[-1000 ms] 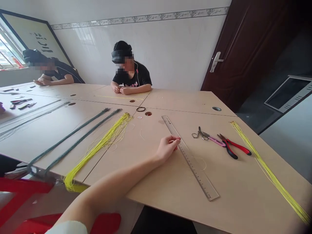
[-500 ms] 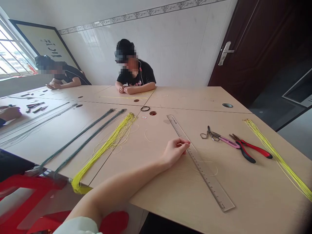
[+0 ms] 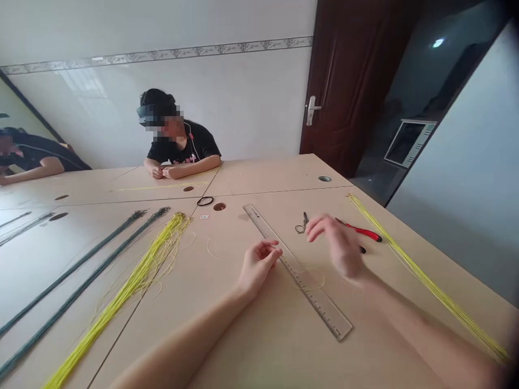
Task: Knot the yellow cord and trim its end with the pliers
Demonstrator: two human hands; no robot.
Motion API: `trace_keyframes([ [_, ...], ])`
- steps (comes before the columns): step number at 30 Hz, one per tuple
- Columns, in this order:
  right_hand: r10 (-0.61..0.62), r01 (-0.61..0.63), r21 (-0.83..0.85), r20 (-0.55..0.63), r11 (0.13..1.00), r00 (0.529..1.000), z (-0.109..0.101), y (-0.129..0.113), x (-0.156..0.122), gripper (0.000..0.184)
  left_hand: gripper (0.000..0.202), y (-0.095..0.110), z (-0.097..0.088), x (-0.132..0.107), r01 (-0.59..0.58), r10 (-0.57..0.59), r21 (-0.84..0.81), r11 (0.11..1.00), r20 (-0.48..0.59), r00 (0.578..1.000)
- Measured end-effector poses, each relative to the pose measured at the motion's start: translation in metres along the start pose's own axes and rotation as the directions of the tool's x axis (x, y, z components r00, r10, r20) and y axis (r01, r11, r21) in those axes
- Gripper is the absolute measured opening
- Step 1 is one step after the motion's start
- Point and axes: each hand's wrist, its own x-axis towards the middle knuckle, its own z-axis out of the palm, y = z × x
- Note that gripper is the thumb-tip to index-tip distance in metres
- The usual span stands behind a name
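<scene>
My left hand [image 3: 259, 265] rests over the clear ruler [image 3: 300, 278], its thumb and fingers pinched together. A thin yellow cord [image 3: 323, 278] loops across the ruler from these fingertips; the pinched end itself is hidden. Blurred by motion, my right hand [image 3: 336, 243] hovers in the air over the tools, fingers stretched forward and bent downward, with nothing visible in them. Just left of its fingertips lie small scissors [image 3: 300, 228]. Pliers with red and black handles [image 3: 367, 233] lie partly covered behind this hand.
A bundle of yellow cords [image 3: 146, 259] and two teal cord bundles [image 3: 93, 275] lie to the left. Another yellow bundle [image 3: 405, 265] runs along the right. A black ring [image 3: 205, 201] sits near a table hole [image 3: 219, 207]. A person [image 3: 182, 140] sits opposite.
My right hand has come into view from the right, over the tools. My left hand keeps its pinch above the ruler. The view has swung to the right.
</scene>
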Motion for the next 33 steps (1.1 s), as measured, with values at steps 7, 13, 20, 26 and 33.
trace_keyframes([
  [7, 0.214, -0.208, -0.057, 0.158, 0.977, 0.964, 0.027, 0.0, -0.022, 0.018, 0.023, -0.001, 0.0, -0.002, 0.015, -0.011, -0.067, 0.998, 0.056, 0.998],
  [13, 0.312, -0.302, -0.078, 0.226, 0.95, 0.923, 0.025, 0.003, -0.024, 0.02, 0.025, -0.004, -0.001, -0.002, 0.048, -0.045, -0.104, 0.993, 0.03, 0.999],
  [20, 0.351, -0.338, -0.096, 0.226, 0.936, 0.909, 0.028, 0.006, -0.024, 0.018, 0.018, -0.003, 0.0, -0.002, 0.045, -0.042, -0.084, 0.995, 0.028, 0.999],
  [26, 0.414, -0.413, -0.053, 0.234, 0.909, 0.88, 0.026, 0.006, -0.021, 0.019, 0.018, 0.001, 0.0, -0.003, 0.038, -0.034, -0.06, 0.998, 0.065, 0.997],
  [33, 0.437, -0.479, 0.1, 0.281, 0.872, 0.855, 0.023, 0.003, -0.018, 0.025, 0.02, 0.006, 0.001, -0.006, -0.003, 0.003, 0.001, 1.0, 0.114, 0.993],
])
